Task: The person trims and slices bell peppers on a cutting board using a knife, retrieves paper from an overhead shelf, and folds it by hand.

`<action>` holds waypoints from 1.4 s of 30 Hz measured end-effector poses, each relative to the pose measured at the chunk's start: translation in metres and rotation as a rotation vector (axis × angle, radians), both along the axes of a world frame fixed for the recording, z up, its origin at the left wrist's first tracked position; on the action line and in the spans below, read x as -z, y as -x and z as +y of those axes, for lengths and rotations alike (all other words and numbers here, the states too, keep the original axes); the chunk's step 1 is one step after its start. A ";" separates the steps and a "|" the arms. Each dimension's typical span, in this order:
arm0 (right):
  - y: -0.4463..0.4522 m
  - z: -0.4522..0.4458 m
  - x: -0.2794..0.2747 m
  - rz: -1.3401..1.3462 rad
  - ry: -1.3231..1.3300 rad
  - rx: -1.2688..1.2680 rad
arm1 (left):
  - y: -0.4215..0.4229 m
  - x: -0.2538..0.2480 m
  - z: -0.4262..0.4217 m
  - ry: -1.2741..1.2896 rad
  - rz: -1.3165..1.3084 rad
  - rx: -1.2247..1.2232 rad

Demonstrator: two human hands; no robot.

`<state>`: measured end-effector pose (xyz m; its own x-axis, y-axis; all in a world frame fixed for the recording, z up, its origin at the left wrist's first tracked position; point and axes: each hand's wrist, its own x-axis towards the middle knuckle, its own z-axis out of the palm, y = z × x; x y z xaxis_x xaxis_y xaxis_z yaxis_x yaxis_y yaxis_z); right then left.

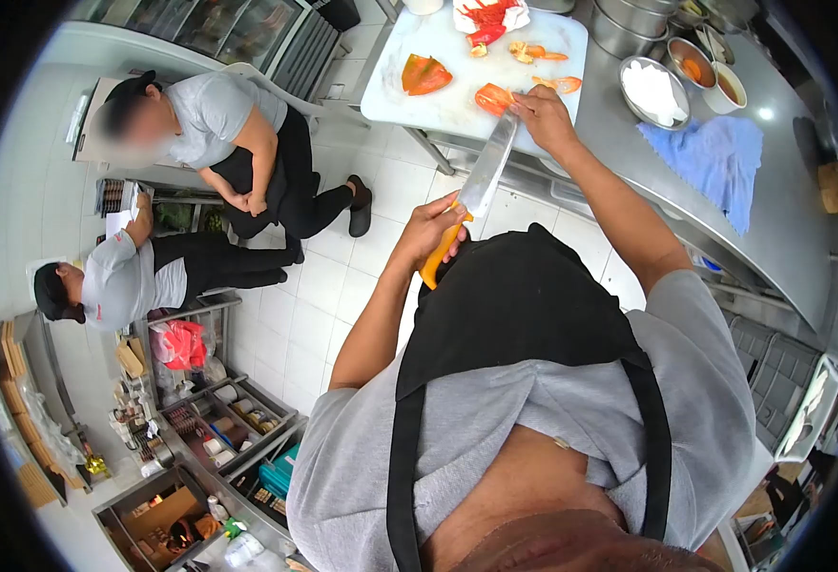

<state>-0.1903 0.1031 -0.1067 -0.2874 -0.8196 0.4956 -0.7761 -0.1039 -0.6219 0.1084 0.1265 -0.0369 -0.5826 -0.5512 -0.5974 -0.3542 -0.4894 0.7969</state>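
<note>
My left hand (430, 232) is closed around the yellow handle of a large knife (487, 176). The blade points up and away from me, its tip beside a red-orange bell pepper piece (494, 99) on the white cutting board (385, 99). My right hand (545, 116) has its fingertips closed on the right side of that piece, close to the blade. Another bell pepper piece (425, 75) lies to the left. Pepper trimmings (531, 51) and a curved pepper strip (560, 85) are farther back. Red pepper strips (491, 13) sit on white paper at the far edge.
Right of the board, the steel counter (791, 191) holds a bowl of white stuff (654, 92), a bowl with orange contents (692, 65), a tub of liquid (727, 88), steel pots (621, 29) and a blue cloth (710, 157). Two people (223, 119) are at the left, one seated.
</note>
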 end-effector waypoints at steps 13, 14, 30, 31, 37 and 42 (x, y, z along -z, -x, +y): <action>0.022 -0.015 -0.002 0.122 0.009 0.044 | 0.023 -0.010 -0.011 0.050 0.021 0.017; 0.027 -0.016 -0.003 0.157 -0.020 0.094 | 0.021 -0.014 -0.011 0.073 0.007 0.025; -0.007 -0.058 -0.068 0.249 -0.717 -0.095 | -0.040 -0.032 0.014 0.168 0.057 -0.278; -0.008 -0.054 -0.066 0.199 -0.702 -0.052 | -0.040 -0.030 0.015 0.154 0.058 -0.270; -0.016 -0.036 -0.032 0.014 -0.518 0.141 | -0.030 -0.027 0.010 0.109 0.012 -0.211; -0.034 -0.023 -0.029 -0.067 -0.411 0.197 | -0.025 -0.017 -0.002 0.067 0.007 -0.158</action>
